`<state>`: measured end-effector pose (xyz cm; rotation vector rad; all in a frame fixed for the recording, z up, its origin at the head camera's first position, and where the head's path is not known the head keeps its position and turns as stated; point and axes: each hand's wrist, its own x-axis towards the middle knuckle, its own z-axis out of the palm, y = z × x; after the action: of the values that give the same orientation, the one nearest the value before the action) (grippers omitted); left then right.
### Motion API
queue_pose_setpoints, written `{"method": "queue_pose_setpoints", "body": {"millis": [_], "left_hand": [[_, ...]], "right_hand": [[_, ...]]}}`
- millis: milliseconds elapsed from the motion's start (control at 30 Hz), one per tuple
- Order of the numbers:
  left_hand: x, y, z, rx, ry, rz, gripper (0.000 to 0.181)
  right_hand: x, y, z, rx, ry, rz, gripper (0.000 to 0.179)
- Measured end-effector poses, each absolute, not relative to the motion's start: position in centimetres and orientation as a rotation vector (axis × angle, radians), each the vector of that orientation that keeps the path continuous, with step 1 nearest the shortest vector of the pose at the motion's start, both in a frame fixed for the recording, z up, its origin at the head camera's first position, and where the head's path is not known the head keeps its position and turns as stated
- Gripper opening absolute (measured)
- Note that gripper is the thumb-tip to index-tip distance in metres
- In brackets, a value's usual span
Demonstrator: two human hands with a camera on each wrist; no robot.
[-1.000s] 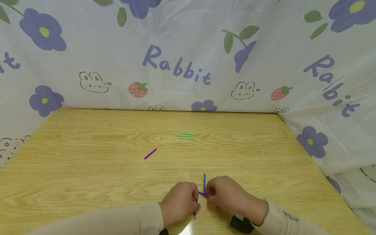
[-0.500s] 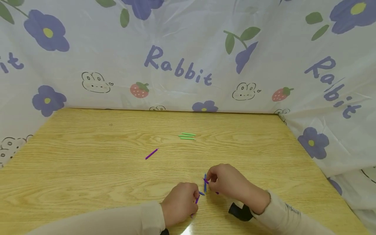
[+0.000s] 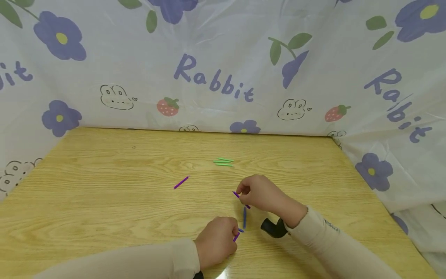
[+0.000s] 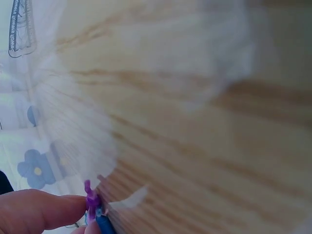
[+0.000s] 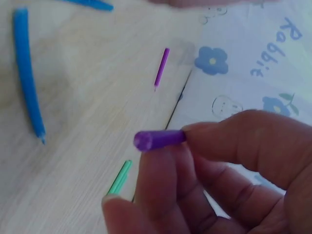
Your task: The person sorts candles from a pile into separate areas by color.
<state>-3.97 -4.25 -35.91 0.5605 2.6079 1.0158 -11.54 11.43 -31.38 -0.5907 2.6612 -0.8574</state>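
Note:
Near the front of the table, my left hand [image 3: 217,242] pinches a thin purple candle [image 3: 236,236] between thumb and fingers. A blue candle [image 3: 241,230] lies right at those fingertips, and the left wrist view shows its blue end [image 4: 104,223] beside the purple one. My right hand [image 3: 261,193] is farther forward and pinches another purple candle [image 5: 161,140], its blunt end toward the right wrist camera. Below that hand a second blue candle [image 3: 244,218] lies lengthwise on the wood, a short wick at its far tip.
Beyond the hands, several green candles [image 3: 224,164] lie side by side. A lone purple candle [image 3: 181,182] rests slantwise to their left. The wooden table [image 3: 104,201] ends at a printed curtain [image 3: 216,46] at the back and sides.
My right hand has moved forward, away from my left hand, carrying its purple candle past the blue one. My left hand stays nearly in place, its purple candle tilting further.

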Motion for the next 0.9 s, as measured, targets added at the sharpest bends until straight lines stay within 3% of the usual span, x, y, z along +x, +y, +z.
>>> {"method": "queue_pose_setpoints", "body": {"millis": [900], "left_hand": [[-4.0, -4.3, -36.2, 0.591, 2.638, 0.932, 0.023]], "right_hand": [[-16.7, 7.0, -31.7, -0.639, 2.602, -0.847, 0.014]]}}
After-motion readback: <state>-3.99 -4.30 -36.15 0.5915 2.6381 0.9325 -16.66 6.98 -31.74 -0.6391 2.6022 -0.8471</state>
